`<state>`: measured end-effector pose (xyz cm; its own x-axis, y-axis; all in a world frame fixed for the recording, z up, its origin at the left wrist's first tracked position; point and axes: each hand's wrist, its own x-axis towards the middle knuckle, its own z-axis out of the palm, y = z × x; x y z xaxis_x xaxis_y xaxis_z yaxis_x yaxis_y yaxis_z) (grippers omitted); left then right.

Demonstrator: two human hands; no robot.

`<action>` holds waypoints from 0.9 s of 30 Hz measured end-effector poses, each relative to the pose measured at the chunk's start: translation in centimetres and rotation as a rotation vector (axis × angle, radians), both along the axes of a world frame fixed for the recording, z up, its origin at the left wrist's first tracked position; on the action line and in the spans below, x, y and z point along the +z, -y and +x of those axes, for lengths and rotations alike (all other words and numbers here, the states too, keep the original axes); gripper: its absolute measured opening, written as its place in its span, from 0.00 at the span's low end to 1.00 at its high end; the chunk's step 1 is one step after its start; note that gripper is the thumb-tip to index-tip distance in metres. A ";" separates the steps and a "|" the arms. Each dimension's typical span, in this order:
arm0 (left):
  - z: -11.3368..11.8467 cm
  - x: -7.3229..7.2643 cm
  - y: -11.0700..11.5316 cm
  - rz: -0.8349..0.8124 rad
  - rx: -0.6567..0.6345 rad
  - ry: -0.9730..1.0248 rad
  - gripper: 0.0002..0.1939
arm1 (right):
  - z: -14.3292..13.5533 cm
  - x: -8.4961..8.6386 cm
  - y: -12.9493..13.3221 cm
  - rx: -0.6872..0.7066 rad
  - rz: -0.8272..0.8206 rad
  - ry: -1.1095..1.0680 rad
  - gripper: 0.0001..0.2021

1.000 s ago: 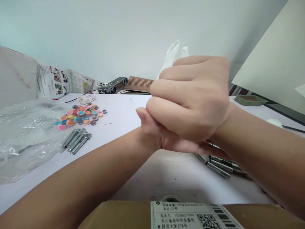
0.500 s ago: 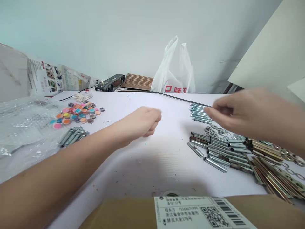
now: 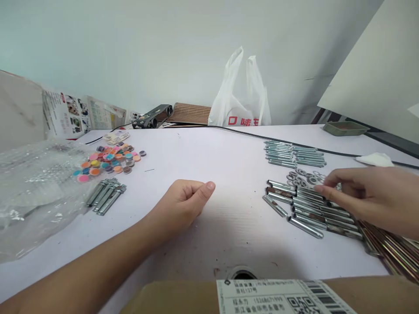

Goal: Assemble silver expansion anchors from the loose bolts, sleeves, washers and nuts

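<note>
My left hand (image 3: 185, 200) is closed in a loose fist above the middle of the white table, its thumb lying along the top. Whatever its fingers may hold is hidden. On the right, my right hand (image 3: 363, 194) is over the edge of a pile of metal washers (image 3: 299, 178) and a stack of metal tubes (image 3: 304, 203). Its thumb and fingertips come close together; I cannot make out anything between them. Behind the washers lie two rows of thin bolts (image 3: 279, 153). A small group of assembled expansion bolts (image 3: 106, 195) rests at the left.
Colourful small discs (image 3: 111, 161) and clear plastic wrap (image 3: 42, 192) lie at the left. A cardboard box (image 3: 176, 296) with a label fills the near edge. Copper-coloured rods (image 3: 393, 248) sit far right. A white bag (image 3: 242, 104) stands at the back, near a black cable (image 3: 242, 132).
My right hand has come down and back from the bolts to the washers and tubes. My left fist has drawn nearer and turned thumb-up. The view has shifted slightly.
</note>
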<state>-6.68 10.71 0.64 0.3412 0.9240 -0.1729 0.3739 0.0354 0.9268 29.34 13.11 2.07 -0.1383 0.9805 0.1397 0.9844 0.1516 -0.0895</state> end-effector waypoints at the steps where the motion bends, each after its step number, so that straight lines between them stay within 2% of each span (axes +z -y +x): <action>1: 0.1 0.0 -0.1 -0.008 0.000 -0.002 0.29 | -0.3 -0.1 -0.1 -0.003 -0.117 0.005 0.26; 3: 0.0 -0.2 -0.2 -0.026 0.011 0.007 0.28 | -0.6 -0.2 -0.3 -0.006 -0.257 -0.008 0.26; 6: -0.4 -0.3 -0.2 -0.056 0.017 0.040 0.27 | 0.4 0.1 -0.8 -0.037 -0.215 -0.040 0.22; 9: -0.7 -0.3 -0.2 -0.053 -0.008 0.092 0.23 | 2.8 1.0 -1.5 -0.235 -0.158 -0.026 0.16; 12: -0.9 -0.1 -0.2 -0.055 -0.050 0.167 0.13 | 5.0 1.4 -2.2 -0.404 -0.153 -0.015 0.13; 15: -0.9 0.0 -0.3 -0.090 -0.078 0.235 0.12 | 5.2 0.7 -2.9 -0.353 -0.109 -0.022 0.13; 19: -0.8 0.1 -0.3 -0.094 -0.091 0.259 0.13 | 3.2 -0.5 -4.1 -0.185 -0.028 0.018 0.14; 22: -0.8 0.2 -0.2 -0.096 -0.101 0.212 0.13 | 2.1 -0.9 -5.4 -0.152 -0.057 -0.005 0.14; 27: -0.7 0.0 -0.1 -0.084 -0.075 0.204 0.13 | 2.4 -1.3 -7.4 -0.146 -0.146 -0.027 0.11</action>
<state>-7.38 10.85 0.62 0.4444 0.8798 -0.1687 0.1835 0.0949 0.9784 31.69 20.54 0.75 0.0083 1.0000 -0.0037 0.9918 -0.0087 -0.1272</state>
